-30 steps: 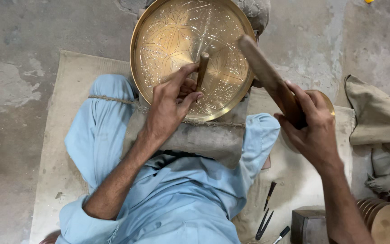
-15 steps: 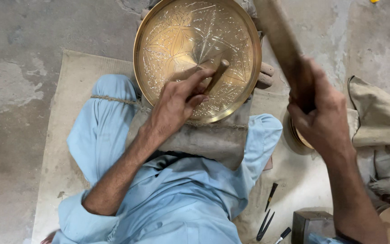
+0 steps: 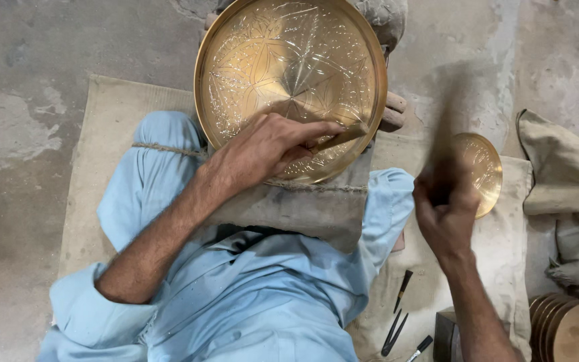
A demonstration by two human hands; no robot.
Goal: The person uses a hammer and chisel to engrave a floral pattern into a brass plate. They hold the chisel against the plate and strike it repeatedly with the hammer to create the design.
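Concrete floor and woven mat beneath engraved brass tray propped on the lap: left hand clamps chisel against the tray's lower edge, right hand grips blurred mallet; strikes probably want squareness.

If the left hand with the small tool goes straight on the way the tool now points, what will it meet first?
The left hand holds a slim punch pointing to the picture's right across the engraved brass tray. Going straight on, it would probably first meet the tray's raised rim; beyond that lies a rounded support. Depth is hard to judge.
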